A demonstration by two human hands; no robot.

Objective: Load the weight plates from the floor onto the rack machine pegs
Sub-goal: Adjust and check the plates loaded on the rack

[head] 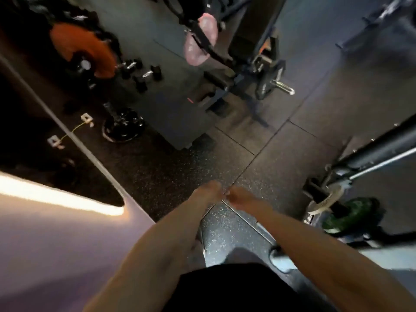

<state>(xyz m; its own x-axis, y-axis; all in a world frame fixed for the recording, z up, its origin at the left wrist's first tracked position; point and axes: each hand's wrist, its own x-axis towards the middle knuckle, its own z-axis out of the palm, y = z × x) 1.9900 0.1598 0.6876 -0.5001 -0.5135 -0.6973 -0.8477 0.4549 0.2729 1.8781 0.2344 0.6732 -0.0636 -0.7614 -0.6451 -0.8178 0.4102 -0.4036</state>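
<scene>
Green weight plate [351, 213] just beside a smaller pale plate [324, 200]

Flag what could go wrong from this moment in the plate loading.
1. The left hand and right hand meet out front, apparently holding no plate; the view is blurred, so footing may go unwatched.
2. The green plate and pale plate sit low beside the barbell at the right, close to the person: a possible trip.
3. Loose dumbbells on the floor ahead could roll underfoot.

Arms outstretched, left hand [208, 192] touching right hand [238, 197] — both blurred
</scene>
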